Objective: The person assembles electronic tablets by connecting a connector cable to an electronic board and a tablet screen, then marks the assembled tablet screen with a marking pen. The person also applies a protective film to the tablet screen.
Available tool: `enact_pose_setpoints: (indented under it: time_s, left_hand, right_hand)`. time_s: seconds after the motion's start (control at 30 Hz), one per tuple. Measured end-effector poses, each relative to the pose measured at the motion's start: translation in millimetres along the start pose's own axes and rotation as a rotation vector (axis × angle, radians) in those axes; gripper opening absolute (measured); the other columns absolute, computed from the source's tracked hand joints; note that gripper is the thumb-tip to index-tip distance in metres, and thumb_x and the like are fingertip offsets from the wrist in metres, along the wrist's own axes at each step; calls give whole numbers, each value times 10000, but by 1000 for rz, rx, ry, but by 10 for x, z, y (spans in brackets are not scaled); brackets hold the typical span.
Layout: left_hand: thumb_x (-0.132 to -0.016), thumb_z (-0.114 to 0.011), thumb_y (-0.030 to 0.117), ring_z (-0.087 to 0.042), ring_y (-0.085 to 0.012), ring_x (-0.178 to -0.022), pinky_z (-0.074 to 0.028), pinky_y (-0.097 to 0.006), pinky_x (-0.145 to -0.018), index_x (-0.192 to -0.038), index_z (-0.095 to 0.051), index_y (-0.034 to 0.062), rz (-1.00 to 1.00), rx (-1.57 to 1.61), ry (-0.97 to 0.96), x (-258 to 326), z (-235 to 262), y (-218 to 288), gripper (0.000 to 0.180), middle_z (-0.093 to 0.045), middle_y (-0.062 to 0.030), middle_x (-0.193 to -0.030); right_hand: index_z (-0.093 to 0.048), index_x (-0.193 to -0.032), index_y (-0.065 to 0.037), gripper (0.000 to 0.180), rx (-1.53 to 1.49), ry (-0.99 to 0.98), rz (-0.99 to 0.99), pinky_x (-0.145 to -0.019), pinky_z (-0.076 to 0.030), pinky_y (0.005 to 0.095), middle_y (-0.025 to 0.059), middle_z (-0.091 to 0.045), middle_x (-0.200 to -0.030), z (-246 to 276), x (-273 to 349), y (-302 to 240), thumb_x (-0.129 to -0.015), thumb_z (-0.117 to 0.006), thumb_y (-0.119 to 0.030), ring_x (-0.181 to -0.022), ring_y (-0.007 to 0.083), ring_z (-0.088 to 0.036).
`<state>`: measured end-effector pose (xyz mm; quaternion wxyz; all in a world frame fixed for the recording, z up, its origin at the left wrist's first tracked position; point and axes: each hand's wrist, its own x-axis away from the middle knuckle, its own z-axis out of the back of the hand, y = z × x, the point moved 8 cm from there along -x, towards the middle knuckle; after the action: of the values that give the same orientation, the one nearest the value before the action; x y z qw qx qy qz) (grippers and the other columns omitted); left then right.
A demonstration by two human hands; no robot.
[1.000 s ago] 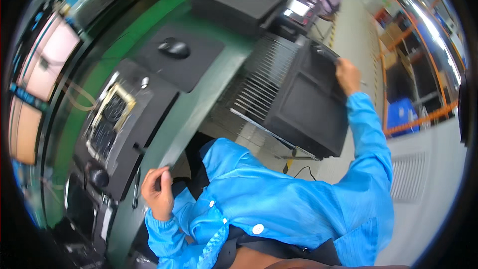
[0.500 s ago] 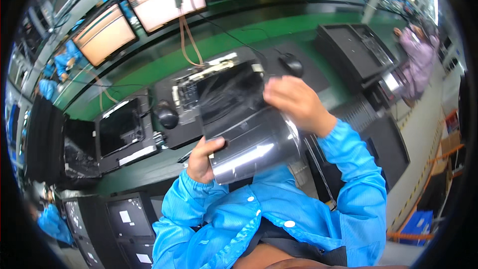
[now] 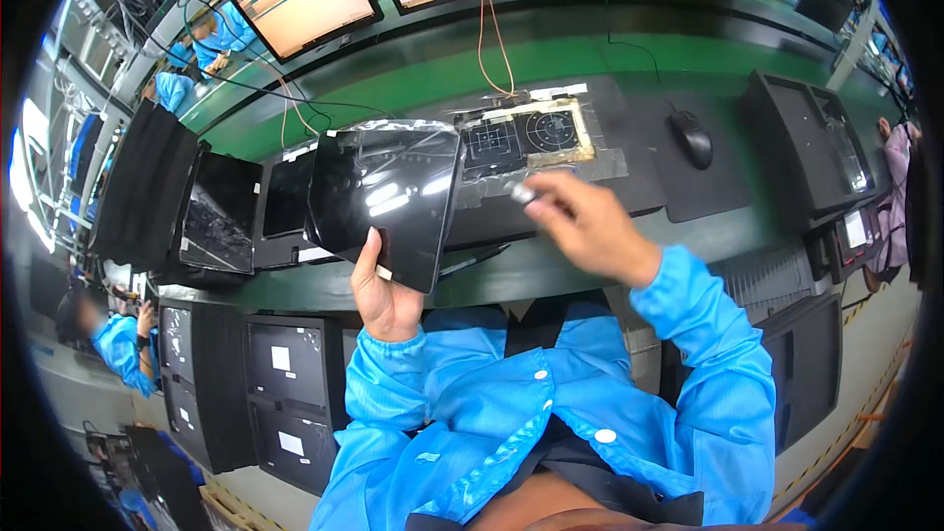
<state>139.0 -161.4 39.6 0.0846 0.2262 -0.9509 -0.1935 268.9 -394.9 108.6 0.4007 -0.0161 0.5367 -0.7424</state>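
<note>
Over the counter (image 3: 536, 273), the left hand (image 3: 386, 303) grips a glossy panel (image 3: 388, 177) by its lower edge, sensible for something likely slick and fragile, the right hand (image 3: 593, 226) pinching a silvery piece (image 3: 523, 193)

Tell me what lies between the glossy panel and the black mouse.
In the head view, a cream-edged fixture with grid and ring markings lies between the glossy panel and the black mouse.

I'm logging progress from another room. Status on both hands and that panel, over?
Left hand: grip on glossy black panel, lower edge. Right hand: grip on small pale object, too blurred to name. Black mouse lies right, touching neither hand.
</note>
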Motion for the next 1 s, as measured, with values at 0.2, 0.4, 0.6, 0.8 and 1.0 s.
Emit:
enact_pose_setpoints:
  time_s: [0.2, 0.4, 0.6, 0.8, 1.0]
  left_hand:
    - [-1054, -595, 143, -698, -303, -1163, -559, -466, -1053, -1213, -694, -19, -4, -17, -14, 2, -12, 6, 247, -732, -163, -1235]
    - [-917, -695, 59, -668, -291, -1186, -510, -424, -1070, -1346, -616, -16, 102, -659, -86, 140, 143, 360, 443, -698, -134, -1262]
    - [-912, -830, 146, -648, -116, -904, -513, -293, -776, -1177, -701, -53, 591, -1373, -382, 617, 274, 385, 356, -755, -78, -1001]
    - [-913, -845, 189, -656, -113, -914, -528, -287, -805, -1182, -707, -40, 793, -1480, -430, 692, 299, 186, 379, -759, -69, -991]
    - [-915, -841, 174, -664, -120, -952, -534, -294, -856, -1195, -713, -42, 813, -1454, -446, 752, 348, 139, 377, -769, -79, -1038]
  right_hand:
    - [-719, -1135, -66, 204, -36, 120, 230, -686, -572, 399, 136, -734, -963, -295, -1, -410, -951, -734, -154, -804, 324, -723]
    - [-749, -1081, -63, 192, 220, 239, 410, -751, -512, 414, 99, -703, -903, 442, -53, -550, -888, -753, -63, -842, 305, -667]
    - [-761, -1040, -82, 212, 339, -55, 593, -835, -466, 382, 41, -673, -931, 398, -25, -787, -832, -769, -43, -909, 244, -647]
    - [-759, -1053, -69, 337, 301, -200, 597, -848, -473, 395, 37, -678, -942, 197, 166, -736, -738, -754, 52, -874, 243, -634]
    - [-757, -1039, -76, 292, 321, -257, 566, -868, -468, 387, 30, -665, -930, 168, 288, -699, -764, -745, 22, -884, 233, -632]
